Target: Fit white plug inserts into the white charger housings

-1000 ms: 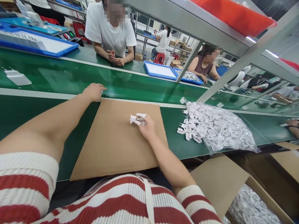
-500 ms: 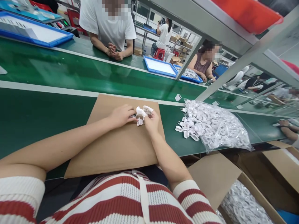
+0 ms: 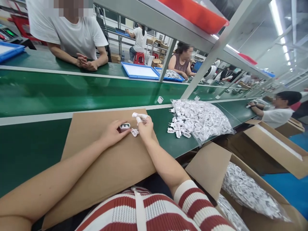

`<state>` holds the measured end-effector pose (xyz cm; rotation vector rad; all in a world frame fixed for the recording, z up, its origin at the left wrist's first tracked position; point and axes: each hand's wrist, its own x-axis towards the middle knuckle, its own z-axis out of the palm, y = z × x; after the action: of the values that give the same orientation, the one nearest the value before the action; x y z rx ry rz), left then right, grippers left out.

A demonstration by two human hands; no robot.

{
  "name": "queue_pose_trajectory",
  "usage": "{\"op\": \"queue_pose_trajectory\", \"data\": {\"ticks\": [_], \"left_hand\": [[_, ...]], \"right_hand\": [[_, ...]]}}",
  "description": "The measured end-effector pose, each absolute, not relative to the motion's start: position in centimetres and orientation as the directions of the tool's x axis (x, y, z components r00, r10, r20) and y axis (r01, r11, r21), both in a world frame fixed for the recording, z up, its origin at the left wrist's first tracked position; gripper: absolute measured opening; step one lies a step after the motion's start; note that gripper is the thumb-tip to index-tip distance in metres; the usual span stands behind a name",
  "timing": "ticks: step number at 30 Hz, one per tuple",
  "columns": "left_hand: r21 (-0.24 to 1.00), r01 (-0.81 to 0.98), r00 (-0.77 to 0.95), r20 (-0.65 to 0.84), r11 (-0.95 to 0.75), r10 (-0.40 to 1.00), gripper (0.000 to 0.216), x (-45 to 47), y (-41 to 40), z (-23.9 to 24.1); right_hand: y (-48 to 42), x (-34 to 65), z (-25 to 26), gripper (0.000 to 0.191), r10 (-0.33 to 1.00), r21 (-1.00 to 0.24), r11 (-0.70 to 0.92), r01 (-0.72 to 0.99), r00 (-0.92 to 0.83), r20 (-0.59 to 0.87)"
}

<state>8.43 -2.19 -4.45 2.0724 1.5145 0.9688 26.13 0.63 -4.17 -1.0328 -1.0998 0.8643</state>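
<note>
My left hand [image 3: 113,132] is closed around a white plastic charger housing [image 3: 124,127], its open end facing up and dark parts showing inside. Just right of it, a small white plug piece with pins [image 3: 134,132] is at the cardboard sheet [image 3: 103,163], between my two hands. My right hand [image 3: 145,125] wears white finger covers on some fingertips. Its fingers are bent in close together above the plug piece; small detail shows among them, but what they hold cannot be made out.
A clear bag of white plug pieces [image 3: 204,120] lies to the right, with loose plug pieces [image 3: 178,128] spilling out. A white housing [image 3: 160,99] stands beyond, near a slanted metal post [image 3: 204,67]. An open carton [image 3: 209,170] holds more bags. Across the bench a person [image 3: 69,35] rests clasped hands.
The view has swung right. My hands have drawn apart, and the housing in my left hand now shows its open end. My right hand has come away from the housing.
</note>
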Motion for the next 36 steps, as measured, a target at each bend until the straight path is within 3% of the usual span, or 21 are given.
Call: {"op": "queue_pose_trajectory", "data": {"ticks": [7, 12, 15, 24, 28, 36], "left_hand": [[0.694, 0.657, 0.123, 0.288, -0.295, 0.950, 0.044, 8.5, -2.4, -4.4], [0.750, 0.612, 0.042, 0.287, -0.251, 0.957, 0.047, 8.3, -2.0, -5.0], [0.768, 0.596, 0.029, 0.270, -0.233, 0.962, 0.047, 8.2, -2.0, -5.1], [0.826, 0.529, 0.051, 0.202, -0.198, 0.978, 0.047, 8.2, -2.1, -5.1], [0.832, 0.519, 0.092, 0.171, -0.194, 0.981, 0.050, 8.1, -2.0, -5.3], [0.846, 0.476, 0.134, 0.199, -0.239, 0.971, 0.056, 8.0, -1.9, -5.3]], "right_hand": [[1.2, 27.2, -4.6, 0.025, 0.912, -0.951, 0.295, 0.086, 0.271, 0.308], [1.1, 27.9, -5.3, 0.059, 0.921, -0.922, 0.297, 0.247, 0.181, 0.345], [1.1, 28.2, -5.7, 0.068, 0.933, -0.905, 0.285, 0.317, 0.124, 0.337], [1.6, 28.9, -6.2, 0.030, 0.947, -0.856, 0.310, 0.413, -0.052, 0.317], [0.4, 28.4, -5.0, 0.030, 0.881, -0.808, 0.446, 0.384, -0.029, 0.472], [-0.5, 26.9, -4.6, 0.038, 0.744, -0.589, 0.660, 0.466, -0.299, 0.597]]}}
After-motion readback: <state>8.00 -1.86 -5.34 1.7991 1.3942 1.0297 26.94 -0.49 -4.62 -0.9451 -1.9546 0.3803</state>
